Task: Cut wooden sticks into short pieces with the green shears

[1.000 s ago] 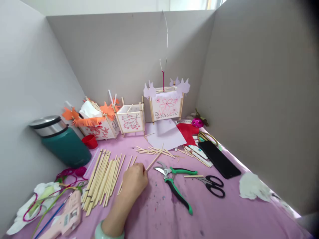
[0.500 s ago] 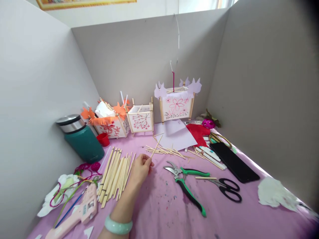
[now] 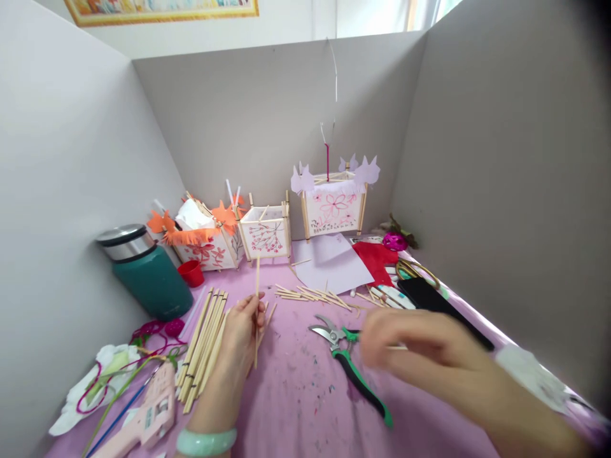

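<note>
My left hand (image 3: pixel 242 327), a pale green bangle on its wrist, pinches a thin wooden stick (image 3: pixel 258 277) that stands nearly upright. Beneath and beside that hand lie rows of wooden sticks (image 3: pixel 203 343), some with dark bands near the ends. Smeared by motion, my right hand (image 3: pixel 415 346) reaches in over the handles of the green-and-black pruning shears (image 3: pixel 351 369). The tip of a short stick (image 3: pixel 397 348) shows at its fingers; whether they touch it I cannot tell. The right hand and forearm hide the black-handled scissors.
Stick lanterns (image 3: pixel 265 235) with painted panels stand along the back, one on a wire (image 3: pixel 328 162). A teal bottle (image 3: pixel 155 280), red cup (image 3: pixel 191 273) and pink glue gun (image 3: pixel 150 413) are left. Cut sticks (image 3: pixel 315 296), lilac paper (image 3: pixel 329 264) and a phone (image 3: pixel 443 312) lie right.
My left hand has moved left over the stick rows, its stick now turned more upright. My right hand has come in from the right, covering the scissors and part of the shears.
</note>
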The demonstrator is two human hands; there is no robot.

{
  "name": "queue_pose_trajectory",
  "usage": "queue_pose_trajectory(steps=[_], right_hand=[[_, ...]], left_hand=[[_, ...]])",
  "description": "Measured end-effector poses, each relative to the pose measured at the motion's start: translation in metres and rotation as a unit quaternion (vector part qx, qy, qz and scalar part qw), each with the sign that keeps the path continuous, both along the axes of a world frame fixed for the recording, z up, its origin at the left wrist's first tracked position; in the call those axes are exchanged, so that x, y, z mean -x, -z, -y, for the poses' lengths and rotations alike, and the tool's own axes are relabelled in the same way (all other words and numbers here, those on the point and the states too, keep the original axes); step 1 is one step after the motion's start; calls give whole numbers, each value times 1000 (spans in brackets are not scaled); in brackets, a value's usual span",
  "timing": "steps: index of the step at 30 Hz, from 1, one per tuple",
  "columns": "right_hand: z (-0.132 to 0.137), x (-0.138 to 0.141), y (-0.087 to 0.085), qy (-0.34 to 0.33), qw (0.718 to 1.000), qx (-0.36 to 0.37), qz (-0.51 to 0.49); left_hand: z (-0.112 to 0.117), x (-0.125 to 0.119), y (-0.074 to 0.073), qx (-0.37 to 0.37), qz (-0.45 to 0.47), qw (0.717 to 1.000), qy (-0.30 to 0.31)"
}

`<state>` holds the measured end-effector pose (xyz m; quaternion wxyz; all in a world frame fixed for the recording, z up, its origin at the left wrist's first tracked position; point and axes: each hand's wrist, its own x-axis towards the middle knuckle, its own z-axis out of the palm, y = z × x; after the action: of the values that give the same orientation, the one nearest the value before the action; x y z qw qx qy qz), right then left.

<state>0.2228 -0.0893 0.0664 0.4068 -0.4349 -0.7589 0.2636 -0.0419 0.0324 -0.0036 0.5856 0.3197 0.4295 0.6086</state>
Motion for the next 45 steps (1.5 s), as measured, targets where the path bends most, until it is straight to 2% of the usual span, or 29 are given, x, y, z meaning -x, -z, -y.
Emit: queue_pose_trajectory(steps=[2, 5, 8, 11, 13, 17, 20, 23, 25, 28, 32, 35, 39, 42, 45], right_hand=[[-13, 1, 22, 52, 987, -1, 151], [-29, -1, 60, 134, 934, 1, 332], [-37, -6, 85, 149, 902, 4, 404], [-41, -9, 94, 159, 882, -5, 443], [-44, -11, 97, 164, 880, -8, 447], [-49, -16, 93, 170, 920, 3, 353], [-57, -14, 80, 169, 960, 19, 224], [-69, 0, 64, 169, 980, 29, 99], [-79, 15, 59, 173, 983, 44, 34], [-91, 38, 62, 156, 985, 57, -54], [-92, 56, 71, 115, 980, 83, -139], [-83, 58, 72, 89, 979, 119, -138], [-71, 58, 68, 83, 973, 175, -126], [-67, 59, 67, 85, 964, 220, -119], [-67, 59, 70, 47, 964, 217, -143]], left_hand=[[-1, 6, -5, -1, 45, 999, -16], [-1, 11, -11, 12, 79, 997, -15], [0, 9, -11, 19, 64, 998, -4], [2, 3, -7, 14, 26, 1000, 12], [3, -1, -4, 12, 2, 999, 32], [7, -7, -2, -8, -53, 995, 81], [14, -14, -6, -28, -73, 990, 115], [21, -24, -12, -33, -77, 986, 146], [26, -31, -16, -36, -74, 982, 171], [30, -37, -17, -33, -54, 979, 196], [31, -42, -9, -17, -34, 986, 162], [31, -47, -1, -30, -36, 989, 141], [38, -58, 5, -47, -55, 984, 165], [44, -66, 6, -40, -68, 982, 172], [43, -66, 2, -33, -80, 978, 188]])
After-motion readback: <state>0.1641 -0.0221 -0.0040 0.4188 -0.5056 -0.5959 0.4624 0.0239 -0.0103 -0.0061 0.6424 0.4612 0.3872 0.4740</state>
